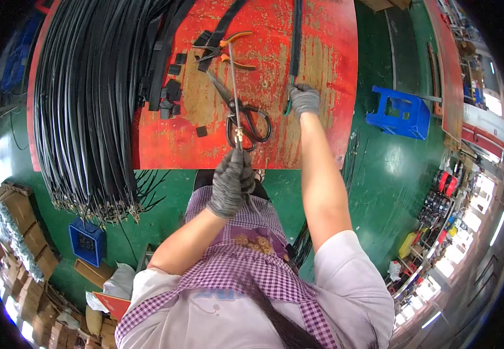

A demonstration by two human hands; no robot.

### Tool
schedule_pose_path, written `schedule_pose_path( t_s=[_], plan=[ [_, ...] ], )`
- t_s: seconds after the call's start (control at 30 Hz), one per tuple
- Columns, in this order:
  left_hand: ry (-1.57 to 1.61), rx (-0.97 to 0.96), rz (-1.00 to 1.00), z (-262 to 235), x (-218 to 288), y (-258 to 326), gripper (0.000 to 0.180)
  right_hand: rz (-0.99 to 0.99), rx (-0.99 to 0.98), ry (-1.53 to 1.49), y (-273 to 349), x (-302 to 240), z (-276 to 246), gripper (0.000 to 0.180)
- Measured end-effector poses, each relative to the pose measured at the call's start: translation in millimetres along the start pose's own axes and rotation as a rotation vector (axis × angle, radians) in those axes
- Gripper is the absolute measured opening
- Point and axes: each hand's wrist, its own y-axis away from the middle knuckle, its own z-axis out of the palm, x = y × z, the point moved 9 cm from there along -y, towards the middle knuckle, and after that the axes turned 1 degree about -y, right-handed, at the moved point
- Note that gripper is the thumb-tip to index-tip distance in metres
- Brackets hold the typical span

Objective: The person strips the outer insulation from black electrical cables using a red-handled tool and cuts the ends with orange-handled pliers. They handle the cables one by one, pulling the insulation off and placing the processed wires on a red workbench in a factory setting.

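Observation:
My left hand [231, 181], in a grey glove, is closed around the lower end of a thin grey hose-like length [234, 81] with a brass fitting [239, 135], which points away from me across the table. Farther right, my gloved right hand [305, 99] is closed at the near end of a flat black sleeve [297, 41]. A small green piece [288, 108] sticks out below its fingers; its kind is unclear. Black-handled scissors [247, 116] lie open beneath the grey length. Beyond them rest pliers with orange handles [226, 51].
A thick bundle of black hoses [83, 87] covers the left of the worn red table [164, 145], their metal-tipped ends hanging over its near edge. Cut black pieces [172, 90] lie beside it. A blue stool [400, 113] stands right, a blue crate [87, 241] lower left.

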Motion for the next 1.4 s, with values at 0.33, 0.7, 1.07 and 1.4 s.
schedule_pose_path(
  t_s=[0.33, 0.7, 1.07, 1.4],
  plan=[
    [-0.108, 0.071, 0.116, 14, -28, -12, 0.022, 0.613, -0.59, -1.022, 24, 24, 18, 0.013],
    [-0.125, 0.177, 0.202, 27, -90, -20, 0.019, -0.392, -0.77, -0.267, 92, 15, -25, 0.03],
    [-0.373, 0.307, 0.149, 63, -138, -62, 0.032, -1.288, -0.619, 0.23, 246, 25, -160, 0.024],
    [-0.285, 0.07, -0.16, 104, -204, -124, 0.029, -0.257, -1.171, -0.911, 202, 70, -142, 0.025]
  ],
)
